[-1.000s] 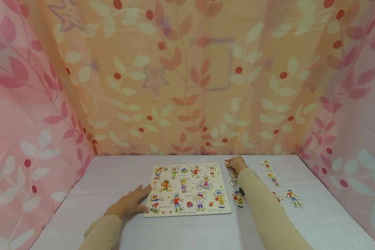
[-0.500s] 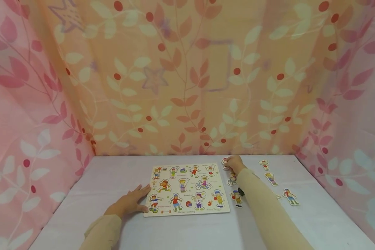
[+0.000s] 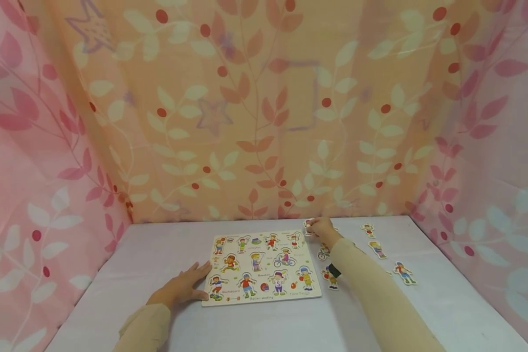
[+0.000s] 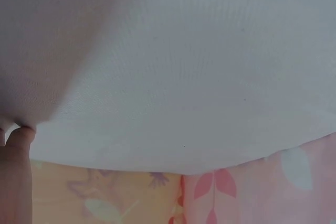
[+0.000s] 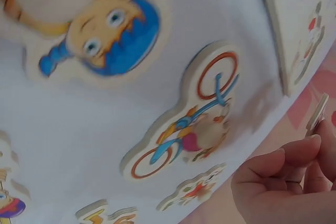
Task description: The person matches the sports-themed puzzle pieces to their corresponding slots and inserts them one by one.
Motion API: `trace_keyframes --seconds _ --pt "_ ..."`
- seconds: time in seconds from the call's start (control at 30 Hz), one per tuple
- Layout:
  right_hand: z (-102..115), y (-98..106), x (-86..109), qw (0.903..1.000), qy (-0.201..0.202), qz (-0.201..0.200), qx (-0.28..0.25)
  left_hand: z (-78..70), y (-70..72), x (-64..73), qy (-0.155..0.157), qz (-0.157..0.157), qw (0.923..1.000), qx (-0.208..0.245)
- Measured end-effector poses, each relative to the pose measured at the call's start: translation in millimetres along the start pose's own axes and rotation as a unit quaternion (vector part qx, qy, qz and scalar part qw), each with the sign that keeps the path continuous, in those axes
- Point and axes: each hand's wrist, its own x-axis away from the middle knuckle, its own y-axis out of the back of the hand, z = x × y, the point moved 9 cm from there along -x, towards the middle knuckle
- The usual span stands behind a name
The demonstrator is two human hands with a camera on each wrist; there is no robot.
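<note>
A flat puzzle board (image 3: 242,269) with pictures of children at sports lies in the middle of the table. My left hand (image 3: 182,283) rests at its left edge, fingers spread, with the thumb by the lower corner. Just past the board's far right corner, my right hand (image 3: 324,230) pinches a small figure-shaped puzzle piece (image 3: 308,226) between thumb and fingers. The right wrist view shows this piece edge-on, its picture mostly hidden. Below that hand lie a bicycle-rider piece (image 5: 181,119) and a blue-haired figure piece (image 5: 126,35). Only fingertips (image 4: 23,135) show in the left wrist view.
Right of my right forearm lie more loose pieces, among them a red-clothed figure (image 3: 367,230), a purple-trousered figure (image 3: 377,249) and a blue-capped figure (image 3: 405,273). The sleeve covers part of this area. A leaf-patterned curtain (image 3: 255,122) closes off the table's back and sides.
My right hand has moved left toward the board's far right corner, carrying the pinched puzzle piece. My left hand stays at the board's edge. The head view has shifted slightly.
</note>
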Motion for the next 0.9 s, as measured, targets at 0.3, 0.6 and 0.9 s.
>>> trace_keyframes --seconds 0.3,0.6,0.9 --pt "51.5 2.1 75.9 0.9966 -0.066 0.005 -0.048 -1.8 1.5 -0.8 -0.011 -0.002 0.9999 0.000" --pt "54.7 -12.9 86.6 0.9918 -0.069 0.019 -0.106 -0.5 -0.3 -1.1 0.011 0.005 0.9999 -0.006" --pt "28.2 -40.6 44.2 0.9934 -0.054 0.013 -0.101 -4.9 3.4 2.9 -0.011 0.004 0.9999 -0.004"
